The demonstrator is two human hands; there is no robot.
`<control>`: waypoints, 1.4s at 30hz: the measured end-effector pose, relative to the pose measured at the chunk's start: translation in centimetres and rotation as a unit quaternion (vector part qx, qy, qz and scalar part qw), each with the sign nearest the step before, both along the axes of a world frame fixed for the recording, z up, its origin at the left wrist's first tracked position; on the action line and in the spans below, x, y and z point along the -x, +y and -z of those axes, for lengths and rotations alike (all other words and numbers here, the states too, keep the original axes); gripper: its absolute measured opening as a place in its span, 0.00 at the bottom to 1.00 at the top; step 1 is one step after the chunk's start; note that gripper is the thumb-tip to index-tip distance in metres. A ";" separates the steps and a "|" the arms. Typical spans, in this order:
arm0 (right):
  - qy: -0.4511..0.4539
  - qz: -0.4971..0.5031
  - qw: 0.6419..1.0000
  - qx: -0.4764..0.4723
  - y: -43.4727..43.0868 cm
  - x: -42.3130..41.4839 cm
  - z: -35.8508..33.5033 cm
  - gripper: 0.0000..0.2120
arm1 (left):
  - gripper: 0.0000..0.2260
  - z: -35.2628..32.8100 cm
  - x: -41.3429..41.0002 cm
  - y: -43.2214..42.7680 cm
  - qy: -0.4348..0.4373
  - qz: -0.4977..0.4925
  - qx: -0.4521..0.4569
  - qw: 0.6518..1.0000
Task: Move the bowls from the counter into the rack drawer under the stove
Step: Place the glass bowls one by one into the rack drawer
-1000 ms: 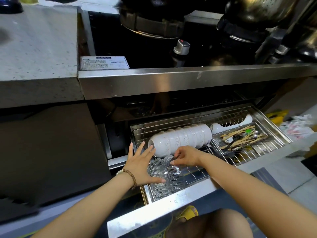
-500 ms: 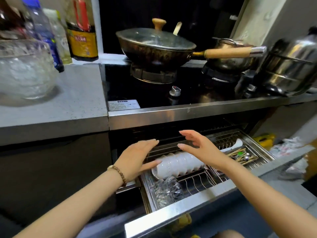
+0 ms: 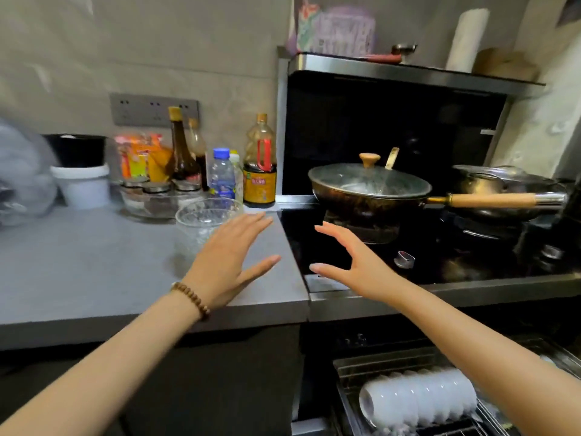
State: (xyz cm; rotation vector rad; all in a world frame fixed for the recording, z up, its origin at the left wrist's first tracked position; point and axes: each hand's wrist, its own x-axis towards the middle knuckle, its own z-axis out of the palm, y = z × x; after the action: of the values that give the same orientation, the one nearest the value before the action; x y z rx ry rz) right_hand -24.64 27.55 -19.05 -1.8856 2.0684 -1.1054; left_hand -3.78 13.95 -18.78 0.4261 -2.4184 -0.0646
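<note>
Head view: left hand (image 3: 229, 262) and right hand (image 3: 352, 262) have been raised from the rack drawer (image 3: 393, 360) to the surface (image 3: 78, 262). Each grip is spread wide and empty. One glass bowl (image 3: 201, 225) is noted on the surface, just beyond the left fingers, and is judged next for collection.

home kitchen, gas stove (image 3: 408, 247) (lidded wok (image 3: 369, 191)), sauce bottles (image 3: 259, 165)

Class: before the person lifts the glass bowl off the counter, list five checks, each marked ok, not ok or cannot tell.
1. Left hand free: ok, open.
2. Right hand free: ok, open.
3. Glass bowl upright on the counter: ok.
4. Drawer open: ok.
5. Room in it beside the white bowls: cannot tell, mostly out of view.
</note>
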 end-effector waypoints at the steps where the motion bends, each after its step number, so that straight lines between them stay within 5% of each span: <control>1: 0.003 -0.009 1.000 0.004 -1.4 -0.7 -0.5 0.33 | 0.35 -0.5 -1.0 -1.2 0.003 -0.016 0.000 1.000; 6: 0.013 -0.036 0.999 -0.001 -7.8 -3.8 -2.2 0.33 | 0.30 -2.0 -4.3 -6.7 0.050 -0.083 -0.040 0.995; 16: -0.103 -0.036 0.994 -0.024 -15.4 -6.0 -2.4 0.31 | 0.41 0.5 -4.2 -12.3 0.060 -0.112 -0.333 0.934; 25: -0.148 -0.045 0.988 -0.018 -16.5 -5.8 -1.0 0.16 | 0.23 2.0 -3.6 -13.3 0.080 -0.028 -0.297 0.951; 32: -0.172 -0.044 0.983 0.049 -15.7 -6.2 -2.9 0.15 | 0.16 0.3 -2.7 -12.0 0.216 0.012 -0.286 0.933; 36: -0.126 -0.051 0.988 0.070 -12.7 -5.0 -5.1 0.15 | 0.17 -2.4 -1.5 -9.4 0.259 0.071 -0.326 0.906; 42: -0.002 -0.024 0.999 0.029 -3.4 -1.1 -6.8 0.15 | 0.19 -3.8 1.7 -3.9 0.143 0.134 -0.452 0.870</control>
State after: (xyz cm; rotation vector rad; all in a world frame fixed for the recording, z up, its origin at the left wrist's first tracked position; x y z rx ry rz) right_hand -23.54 24.14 -12.22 -1.9477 1.9982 -1.1689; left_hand -5.50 10.08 -15.03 0.4318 -1.9954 -1.3192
